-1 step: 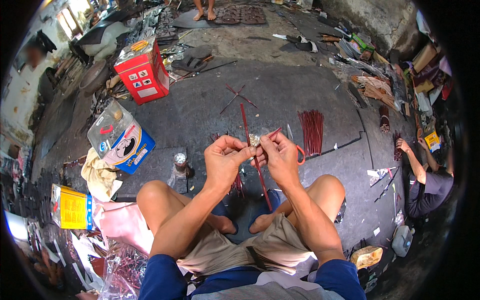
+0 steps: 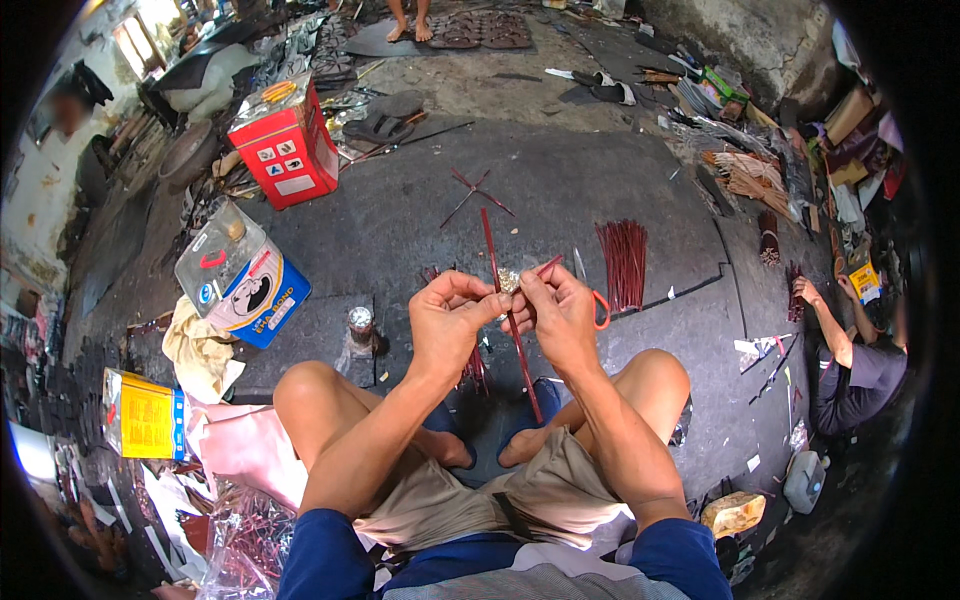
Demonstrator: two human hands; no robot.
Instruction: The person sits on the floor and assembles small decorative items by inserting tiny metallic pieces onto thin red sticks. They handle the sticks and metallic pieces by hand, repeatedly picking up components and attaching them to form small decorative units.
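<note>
A long, thin dark red strip (image 2: 528, 375) runs upright between my hands, its lower end hanging down over my feet. The fingers of my left hand (image 2: 448, 318) are closed on it near its middle. My right hand (image 2: 562, 312) pinches beside it, and a short red strip end (image 2: 549, 265) sticks out above those fingers. Whether that end belongs to the same strip, I cannot tell. Behind my fingertips shows a small heap of gold-coloured bits (image 2: 508, 279), partly hidden. Scissors with orange handles (image 2: 602, 311) lie just past my right hand. More red strips (image 2: 477, 368) lie below my left hand.
A bundle of red strips (image 2: 623, 265) lies right of the scissors; crossed strips (image 2: 470, 192) lie farther ahead. To the left stand a blue-white tin (image 2: 262, 300), a red tin (image 2: 290, 150), a yellow tin (image 2: 145, 415) and a jar (image 2: 361, 322). A co-worker (image 2: 865, 375) sits at right.
</note>
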